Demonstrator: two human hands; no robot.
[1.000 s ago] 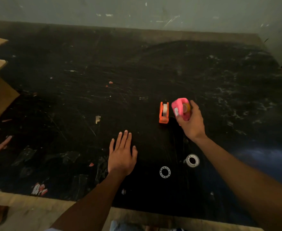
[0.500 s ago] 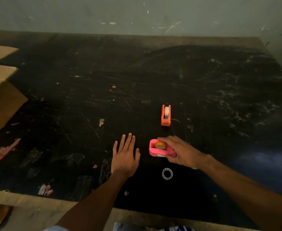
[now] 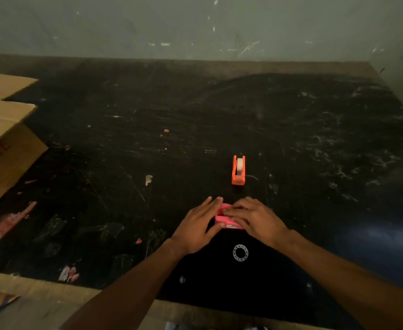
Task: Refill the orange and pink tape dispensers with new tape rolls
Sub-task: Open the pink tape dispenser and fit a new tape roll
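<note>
The pink tape dispenser (image 3: 224,219) lies on its side on the black table, near the front. My left hand (image 3: 199,225) holds its left side, thumb under the near edge. My right hand (image 3: 255,219) rests on top of it, fingers over its middle, hiding most of it. The orange tape dispenser (image 3: 238,170) stands upright farther back, with a white roll inside. A small white ring-shaped tape core (image 3: 240,252) lies flat just in front of my hands. The other white roll seen earlier is hidden under my right arm.
An open cardboard box (image 3: 2,139) sits at the left edge. Paper scraps and torn wrappers (image 3: 68,273) litter the front left of the table (image 3: 314,144). A wall closes the far side and the right.
My right hand brought the pink dispenser down from beside the orange one and laid it on the table. My left hand then moved right and took hold of it.
</note>
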